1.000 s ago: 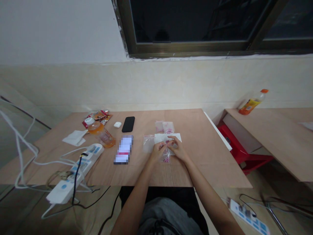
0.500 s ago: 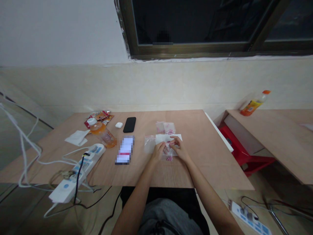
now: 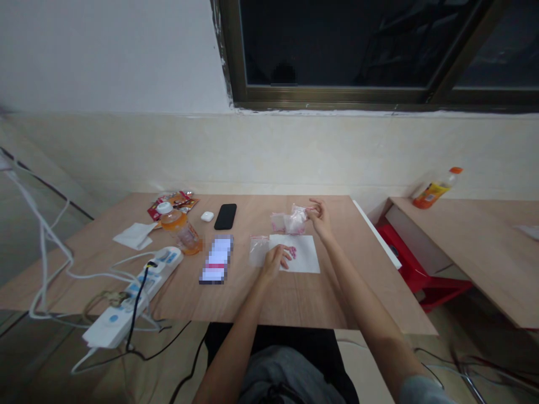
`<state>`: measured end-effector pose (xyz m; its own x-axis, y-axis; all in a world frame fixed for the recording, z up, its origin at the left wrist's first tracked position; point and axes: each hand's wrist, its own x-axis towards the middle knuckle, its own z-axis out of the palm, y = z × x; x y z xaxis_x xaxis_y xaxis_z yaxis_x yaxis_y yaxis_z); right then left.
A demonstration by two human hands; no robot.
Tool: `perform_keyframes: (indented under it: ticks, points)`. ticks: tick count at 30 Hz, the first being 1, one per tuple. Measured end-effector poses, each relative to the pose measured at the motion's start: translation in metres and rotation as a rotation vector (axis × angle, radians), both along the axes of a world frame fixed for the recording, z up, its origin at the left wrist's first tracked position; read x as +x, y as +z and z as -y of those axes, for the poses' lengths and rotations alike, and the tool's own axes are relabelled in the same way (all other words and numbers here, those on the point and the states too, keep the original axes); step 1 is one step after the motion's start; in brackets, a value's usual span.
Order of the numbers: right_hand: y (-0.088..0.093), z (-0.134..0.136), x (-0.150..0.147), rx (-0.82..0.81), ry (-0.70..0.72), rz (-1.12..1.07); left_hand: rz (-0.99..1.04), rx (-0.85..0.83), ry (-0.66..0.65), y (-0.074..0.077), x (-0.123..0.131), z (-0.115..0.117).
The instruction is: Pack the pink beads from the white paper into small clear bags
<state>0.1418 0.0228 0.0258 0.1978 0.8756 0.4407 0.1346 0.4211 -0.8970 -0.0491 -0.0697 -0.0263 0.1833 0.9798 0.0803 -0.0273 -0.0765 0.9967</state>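
At the left of the frame, a white power strip (image 3: 138, 297) lies along the table (image 3: 387, 297), and an orange drink bottle (image 3: 182, 231) stands near its upper end. Next comes a phone with a lit screen (image 3: 217, 259), lying face up, perhaps so that it can be read from the seat.

In the middle, a flat clear bag (image 3: 257, 251) lies just beside the left hand (image 3: 275, 259), perhaps to be within easy reach. This hand rests on a white sheet (image 3: 307, 259), with its fingers bent beside small pink pieces (image 3: 292, 252); whether they grip something, I cannot tell. The pieces lie on the sheet, left of its centre; probably the plain white makes them easy to see.

Above the sheet, a small bag with pink contents (image 3: 278, 223) lies at the left of a crinkled bag (image 3: 298, 216). The right hand (image 3: 319, 217) seems to pinch this crinkled bag at its right edge, thumb and finger together, another finger stretched out. A hold at the edge probably leaves the contents unpressed.
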Motion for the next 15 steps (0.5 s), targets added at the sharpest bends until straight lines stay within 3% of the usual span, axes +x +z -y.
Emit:
perform_keyframes:
  ticks: [5, 15]
  points:
    - [-0.012, -0.044, -0.002, -0.118, -0.041, 0.035, 0.025, -0.027, -0.002, -0.002, 0.001, -0.001]
    - [-0.032, -0.070, 0.005, -0.299, -0.061, 0.195, 0.021, -0.039, -0.003, -0.006, 0.001, -0.001]
